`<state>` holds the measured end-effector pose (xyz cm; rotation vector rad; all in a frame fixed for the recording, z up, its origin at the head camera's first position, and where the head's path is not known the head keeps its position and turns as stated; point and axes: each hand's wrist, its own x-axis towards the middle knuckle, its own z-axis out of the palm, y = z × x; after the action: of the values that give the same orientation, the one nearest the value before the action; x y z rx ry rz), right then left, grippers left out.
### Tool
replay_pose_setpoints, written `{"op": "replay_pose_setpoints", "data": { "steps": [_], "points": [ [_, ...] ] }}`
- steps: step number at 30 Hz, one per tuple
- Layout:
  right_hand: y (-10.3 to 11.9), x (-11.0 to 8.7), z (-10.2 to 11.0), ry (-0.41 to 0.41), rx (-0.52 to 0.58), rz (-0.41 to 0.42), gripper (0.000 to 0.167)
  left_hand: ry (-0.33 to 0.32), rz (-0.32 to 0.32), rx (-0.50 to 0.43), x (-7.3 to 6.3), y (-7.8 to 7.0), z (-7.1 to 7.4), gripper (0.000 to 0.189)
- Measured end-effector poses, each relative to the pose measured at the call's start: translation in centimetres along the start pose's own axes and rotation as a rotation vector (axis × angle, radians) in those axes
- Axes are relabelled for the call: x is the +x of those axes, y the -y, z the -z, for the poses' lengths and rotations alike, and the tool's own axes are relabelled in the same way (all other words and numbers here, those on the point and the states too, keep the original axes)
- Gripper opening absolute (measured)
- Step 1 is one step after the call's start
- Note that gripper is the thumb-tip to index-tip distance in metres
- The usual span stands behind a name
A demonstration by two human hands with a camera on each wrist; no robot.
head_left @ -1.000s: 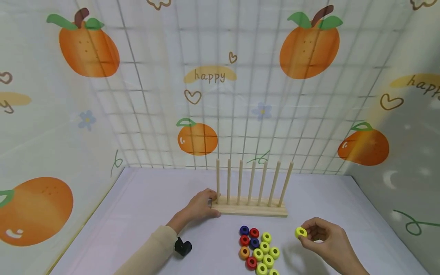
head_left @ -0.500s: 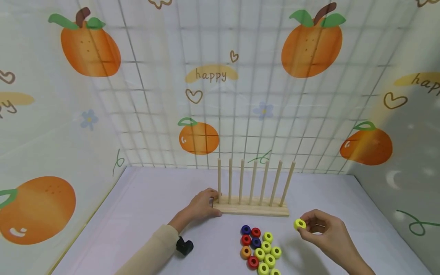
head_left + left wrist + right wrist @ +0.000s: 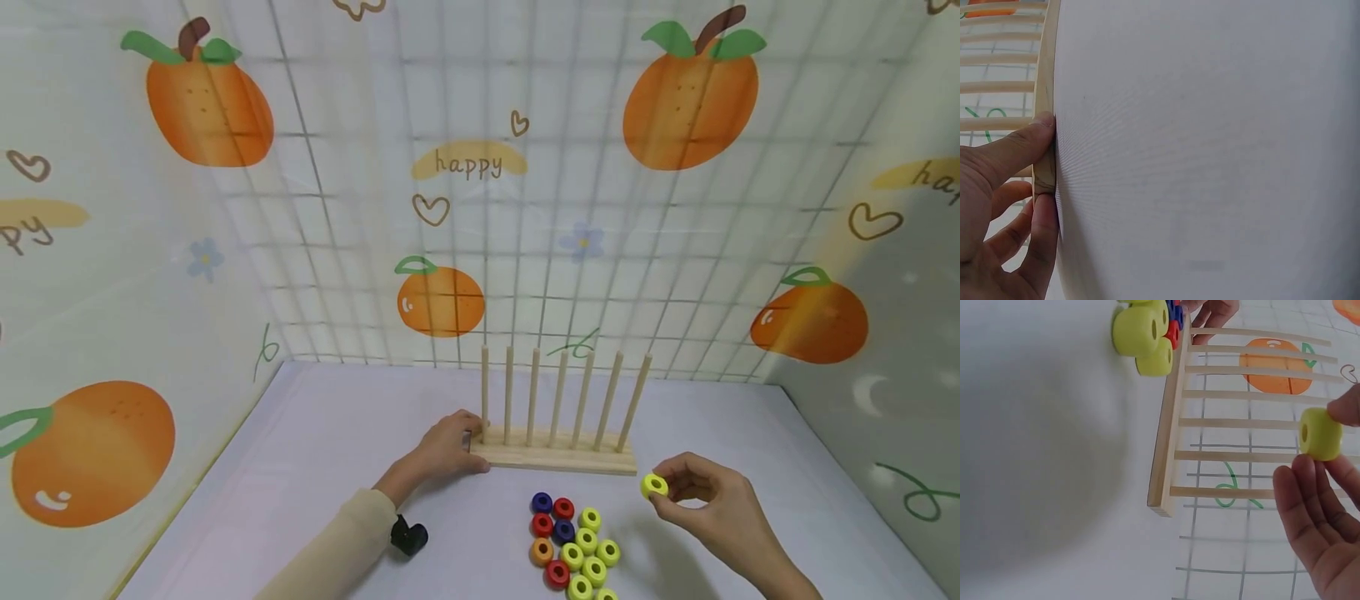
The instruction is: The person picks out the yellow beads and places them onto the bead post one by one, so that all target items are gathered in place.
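A wooden peg rack with a row of upright pegs stands toward the back of the table. My left hand grips the left end of its base; in the left wrist view the thumb lies along one side and fingers wrap the end. My right hand pinches a yellow ring bead between thumb and fingers, raised over the table to the right of the rack's base. The right wrist view shows that yellow bead from the side, with its hole visible. All the pegs are bare.
In front of the rack lies a cluster of loose beads: several yellow beads, red beads, dark blue beads and an orange bead. A small black object sits beside the left sleeve. A printed curtain hangs behind.
My right hand has lifted the yellow bead slightly up from the table. The left hand keeps its grip on the rack. The whole head view has shifted a little, moving everything rightward.
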<state>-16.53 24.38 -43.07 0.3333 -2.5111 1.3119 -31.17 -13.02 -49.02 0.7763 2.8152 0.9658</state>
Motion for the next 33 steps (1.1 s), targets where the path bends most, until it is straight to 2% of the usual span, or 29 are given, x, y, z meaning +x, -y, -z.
{"op": "replay_pose_setpoints", "data": {
  "steps": [10,21,33],
  "points": [
    [0.6,0.8,-0.1,-0.02,-0.021,0.061,0.027,0.002,0.004,0.013,0.1,-0.1,0.1,0.067],
    [0.8,1.5,-0.2,-0.016,0.012,0.121,0.028,0.008,0.014,0.017,0.1,0.2,-0.2,0.069],
    [1.3,2.6,-0.6,-0.023,0.018,0.142,0.032,0.009,0.02,0.024,0.3,0.5,-0.3,0.069]
  ]
}}
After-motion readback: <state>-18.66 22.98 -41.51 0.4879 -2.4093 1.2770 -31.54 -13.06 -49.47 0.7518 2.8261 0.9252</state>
